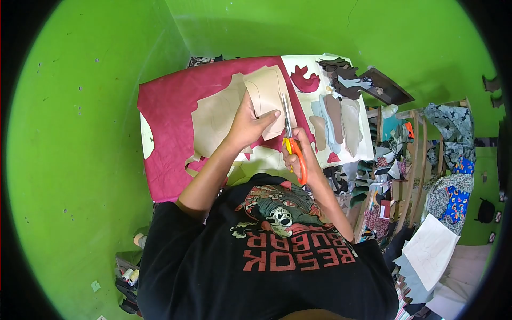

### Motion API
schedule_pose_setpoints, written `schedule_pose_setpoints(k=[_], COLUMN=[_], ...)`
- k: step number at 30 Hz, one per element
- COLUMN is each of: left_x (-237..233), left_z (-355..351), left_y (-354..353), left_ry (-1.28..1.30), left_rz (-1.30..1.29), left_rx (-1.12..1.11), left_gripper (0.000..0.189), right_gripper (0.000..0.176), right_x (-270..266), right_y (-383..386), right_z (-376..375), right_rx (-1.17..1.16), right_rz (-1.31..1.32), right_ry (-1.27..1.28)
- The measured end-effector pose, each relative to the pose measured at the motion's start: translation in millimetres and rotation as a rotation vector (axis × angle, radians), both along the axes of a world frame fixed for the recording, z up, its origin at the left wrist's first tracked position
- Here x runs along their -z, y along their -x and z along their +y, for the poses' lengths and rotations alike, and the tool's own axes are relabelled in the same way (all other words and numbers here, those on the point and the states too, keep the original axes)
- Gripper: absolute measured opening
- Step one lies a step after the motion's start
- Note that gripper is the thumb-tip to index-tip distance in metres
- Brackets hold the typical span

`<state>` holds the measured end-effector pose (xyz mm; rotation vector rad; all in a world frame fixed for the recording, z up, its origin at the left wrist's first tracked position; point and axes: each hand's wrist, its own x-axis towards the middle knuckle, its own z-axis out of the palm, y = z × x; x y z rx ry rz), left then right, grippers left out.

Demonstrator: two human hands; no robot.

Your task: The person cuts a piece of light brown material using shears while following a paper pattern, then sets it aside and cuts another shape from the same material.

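Note:
My left hand (253, 124) grips a beige sheet of material (264, 88), thumb on its face and fingers behind it. Curved outlines are drawn on this raised piece. In my right hand (300, 146) is a pair of scissors (296, 154) with orange and yellow handles. Their blades point away from me, along the right edge of the beige sheet, and look nearly closed. The rest of the beige material spreads to the left over a large dark red sheet (168, 90).
Cut shapes in grey, blue and brown (333, 120) lie on the right of the white table (362, 152). Near them are a dark red cutout (305, 81), a stack of dark pieces (341, 74) and a dark tray (392, 88). A wooden rack (418, 160) full of scraps stands beyond.

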<state>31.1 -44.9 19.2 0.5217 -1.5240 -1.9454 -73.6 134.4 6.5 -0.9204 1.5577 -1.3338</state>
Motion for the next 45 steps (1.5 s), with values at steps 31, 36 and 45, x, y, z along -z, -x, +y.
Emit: schedule_pose_setpoints(k=[31, 36, 45], left_x=[-6.3, -13.0, -13.2], left_z=[-5.3, -1.5, -0.8], left_y=[-3.0, -4.5, -4.7], left_ry=[0.046, 0.020, 0.046], left_rz=[-0.006, -0.038, -0.061], left_rx=[0.044, 0.056, 0.082], left_gripper=[0.075, 0.075, 0.080], right_gripper=[0.042, 0.045, 0.057], right_x=[2.5, 3.7, 0.0], right_y=[-6.2, -8.5, -5.0], right_z=[-0.2, -2.5, 4.0], right_rx=[0.004, -0.003, 0.001], right_rz=[-0.180, -0.180, -0.105], right_ry=[0.027, 0.088, 0.051])
